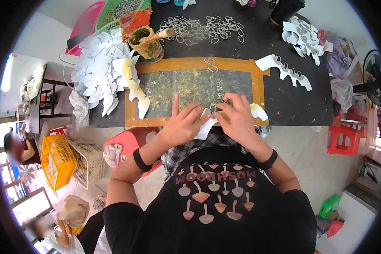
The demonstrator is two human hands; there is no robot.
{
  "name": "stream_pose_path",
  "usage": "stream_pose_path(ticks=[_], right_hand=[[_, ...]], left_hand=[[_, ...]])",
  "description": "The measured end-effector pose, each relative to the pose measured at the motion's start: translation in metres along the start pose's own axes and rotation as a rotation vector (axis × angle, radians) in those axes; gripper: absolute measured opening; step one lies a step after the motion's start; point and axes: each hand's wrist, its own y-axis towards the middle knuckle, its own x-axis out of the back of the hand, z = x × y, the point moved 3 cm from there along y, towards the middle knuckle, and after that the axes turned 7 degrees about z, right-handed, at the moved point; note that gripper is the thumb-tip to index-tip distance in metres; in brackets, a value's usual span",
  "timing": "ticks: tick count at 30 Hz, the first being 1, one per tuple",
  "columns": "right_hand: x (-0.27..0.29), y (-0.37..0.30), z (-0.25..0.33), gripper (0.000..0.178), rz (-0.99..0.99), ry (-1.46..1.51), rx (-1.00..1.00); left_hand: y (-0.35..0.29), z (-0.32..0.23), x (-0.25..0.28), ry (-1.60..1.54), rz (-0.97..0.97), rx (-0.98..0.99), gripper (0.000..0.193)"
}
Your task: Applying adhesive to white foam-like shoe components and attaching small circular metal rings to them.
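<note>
A white wavy-edged piece (204,129) lies at the table's near edge under both hands, its right end (258,112) showing past my right hand. With one finger pointing up, my left hand (183,125) is closed on the left part of this piece. My right hand (238,118) is closed, its fingertips at an oval metal ring (213,108) that stands against the piece. Another ring shows by its forefinger, partly hidden. Beyond the hands, two loose oval rings (211,64) lie on the taped work mat (169,84), which is smeared with yellowish glue.
A pile of white pieces (99,67) and a glue pot with a wooden-handled brush (150,44) stand at left. Many rings (199,29) lie at the back. A piece fitted with rings (283,72) lies at right, below a stack (300,38). Two people sit far left.
</note>
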Motion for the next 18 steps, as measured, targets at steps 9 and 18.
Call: stream_pose_path(ticks=[9,18], right_hand=[[0.005,0.009,0.008,0.016,0.368,0.232,-0.038],[0.024,0.019,0.028,0.014,0.326,0.246,-0.106]], left_hand=[[-0.014,0.000,0.017,-0.887,-0.267,0.269,0.047],[-0.004,0.017,0.054,-1.087,-0.321,0.460,0.066]])
